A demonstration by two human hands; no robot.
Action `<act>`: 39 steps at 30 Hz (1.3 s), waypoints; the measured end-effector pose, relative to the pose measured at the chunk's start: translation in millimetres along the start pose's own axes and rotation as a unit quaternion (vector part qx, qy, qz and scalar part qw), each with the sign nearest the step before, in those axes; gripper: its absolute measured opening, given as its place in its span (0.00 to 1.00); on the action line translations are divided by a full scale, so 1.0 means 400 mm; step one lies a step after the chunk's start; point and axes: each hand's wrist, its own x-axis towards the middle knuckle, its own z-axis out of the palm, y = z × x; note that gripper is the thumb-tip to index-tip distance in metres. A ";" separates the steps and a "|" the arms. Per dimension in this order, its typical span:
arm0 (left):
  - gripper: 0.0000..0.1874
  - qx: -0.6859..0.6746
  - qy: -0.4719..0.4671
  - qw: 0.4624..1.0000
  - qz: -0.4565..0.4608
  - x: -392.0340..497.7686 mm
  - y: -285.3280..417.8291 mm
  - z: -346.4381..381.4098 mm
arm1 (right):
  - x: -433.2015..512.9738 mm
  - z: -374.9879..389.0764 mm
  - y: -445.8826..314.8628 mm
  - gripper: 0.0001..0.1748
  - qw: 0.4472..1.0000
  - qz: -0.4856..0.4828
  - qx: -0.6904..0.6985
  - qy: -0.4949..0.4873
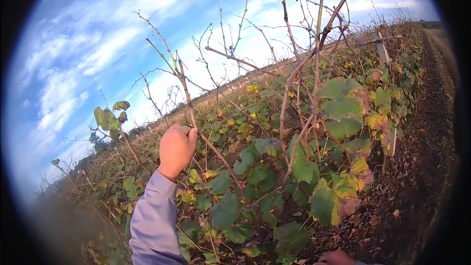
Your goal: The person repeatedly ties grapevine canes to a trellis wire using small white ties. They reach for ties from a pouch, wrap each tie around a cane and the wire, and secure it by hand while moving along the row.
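My left hand (pixel 177 149), in a grey-lilac sleeve, is closed around a brown woody grapevine cane (pixel 187 97) that rises above the fist and forks into thin bare shoots. Below the fist the cane slants down to the right into green leaves. Only part of my right hand (pixel 335 257) shows at the bottom edge; its fingers are cut off by the frame, and whether it holds anything cannot be seen. Right of the left hand, several bare canes (pixel 285 106) stand tangled above large green and yellowing grape leaves (pixel 324 202).
A pale trellis post (pixel 382 49) with a crosspiece stands at the right among the vines. Beside the row runs a dirt strip (pixel 428 147) strewn with dry leaves. More leafy vines (pixel 106 119) stand at the left. Thin shoots stick up at head height.
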 end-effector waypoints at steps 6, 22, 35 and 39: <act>0.16 -0.130 -0.108 0.981 -0.096 0.021 -0.019 -0.012 | 0.012 -0.112 -0.076 0.17 0.998 -0.036 0.026 -0.036; 0.08 -0.120 0.043 0.973 0.193 -0.053 -0.056 0.049 | 0.821 -0.463 -0.810 0.14 0.790 -0.416 -0.280 0.352; 0.23 -0.157 -0.056 0.986 0.022 -0.050 -0.026 0.040 | 0.988 -0.524 -0.874 0.16 0.972 -0.224 -0.024 -0.061; 0.28 -0.191 -0.105 0.975 0.045 -0.027 -0.024 0.005 | 0.986 -0.524 -0.890 0.14 0.981 -0.184 -0.014 -0.069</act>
